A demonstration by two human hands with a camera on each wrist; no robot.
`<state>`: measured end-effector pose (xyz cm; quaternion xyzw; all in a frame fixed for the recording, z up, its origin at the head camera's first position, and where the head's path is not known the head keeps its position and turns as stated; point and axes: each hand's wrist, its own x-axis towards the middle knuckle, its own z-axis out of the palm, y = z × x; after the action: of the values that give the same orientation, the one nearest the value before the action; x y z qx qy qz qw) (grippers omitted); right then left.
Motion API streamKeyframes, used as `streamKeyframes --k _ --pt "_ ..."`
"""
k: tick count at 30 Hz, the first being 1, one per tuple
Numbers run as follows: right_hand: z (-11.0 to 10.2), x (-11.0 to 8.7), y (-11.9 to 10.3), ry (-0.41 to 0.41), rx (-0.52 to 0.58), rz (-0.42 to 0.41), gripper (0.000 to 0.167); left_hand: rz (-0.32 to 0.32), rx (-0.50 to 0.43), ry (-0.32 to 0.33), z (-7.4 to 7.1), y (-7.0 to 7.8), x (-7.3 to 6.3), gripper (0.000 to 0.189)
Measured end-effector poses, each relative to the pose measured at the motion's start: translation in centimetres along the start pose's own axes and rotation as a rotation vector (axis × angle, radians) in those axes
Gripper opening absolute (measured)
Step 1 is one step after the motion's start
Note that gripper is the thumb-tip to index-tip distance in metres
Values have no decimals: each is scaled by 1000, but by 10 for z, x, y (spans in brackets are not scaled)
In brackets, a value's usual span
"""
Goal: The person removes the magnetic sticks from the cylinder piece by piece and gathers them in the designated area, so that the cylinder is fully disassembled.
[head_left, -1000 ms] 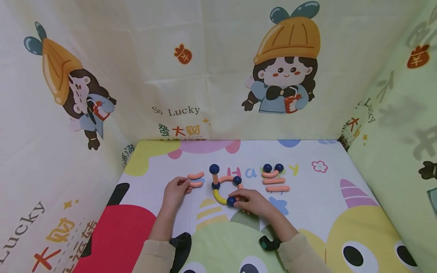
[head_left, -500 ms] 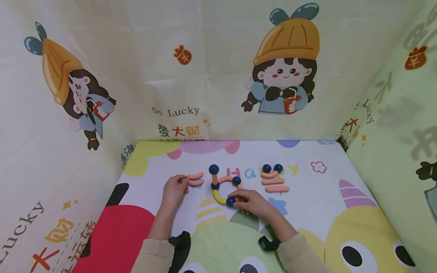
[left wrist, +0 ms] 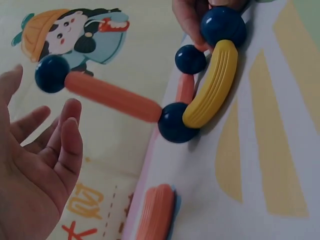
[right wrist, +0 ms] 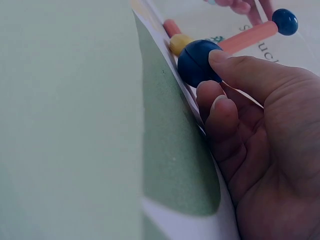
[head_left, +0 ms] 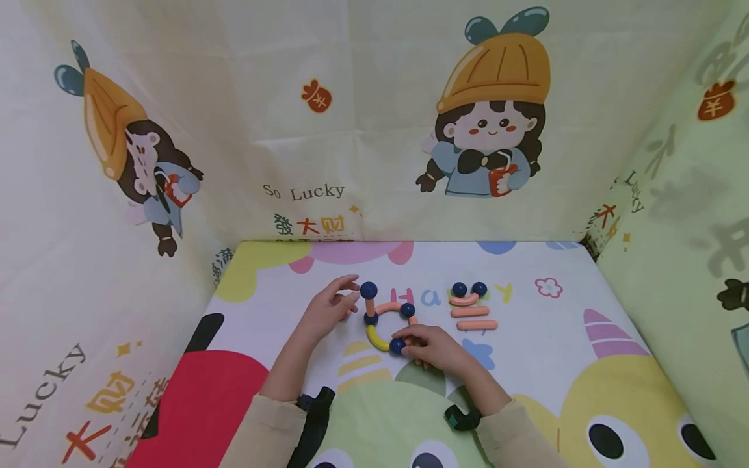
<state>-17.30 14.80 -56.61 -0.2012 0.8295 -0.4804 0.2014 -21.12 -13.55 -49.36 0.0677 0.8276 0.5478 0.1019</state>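
Observation:
My right hand pinches a dark blue ball at the near corner of a ring of magnetic building sticks and balls. A curved yellow stick joins that ball to another blue ball on the left. From there a straight salmon stick stands up, topped by a blue ball. My left hand is just left of this top ball, fingers loosely bent and holding nothing; a gap shows between them in the left wrist view. Curved salmon sticks lie beneath it, mostly hidden in the head view.
Right of the ring lie two loose blue balls, a curved salmon stick and two straight salmon sticks. The table has a cartoon-print cover, with printed cloth walls at the back and sides.
My left hand has left the curved salmon sticks at the left and moved right and away from me, up to the top ball. The right hand keeps its pinch in place.

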Motion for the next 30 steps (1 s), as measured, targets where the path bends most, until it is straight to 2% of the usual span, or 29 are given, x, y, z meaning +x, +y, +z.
streamKeyframes --k 2,6,12,17,25,30 --pt "0 0 0 -1 0 3 28 7 -13 -27 5 4 3 55" --pt "-1 0 -1 -4 -4 -1 28 -8 -24 -31 16 5 8 62" --pt "0 0 0 3 -5 -12 28 55 -18 -19 27 1 12 58" --pt "1 1 4 7 -3 -26 28 96 -19 -3 32 -1 12 54" --pt "1 1 3 4 2 -28 28 117 -9 23 34 -3 16 43" --pt "-1 1 2 8 -7 -19 28 155 -46 35 36 -3 20 38"
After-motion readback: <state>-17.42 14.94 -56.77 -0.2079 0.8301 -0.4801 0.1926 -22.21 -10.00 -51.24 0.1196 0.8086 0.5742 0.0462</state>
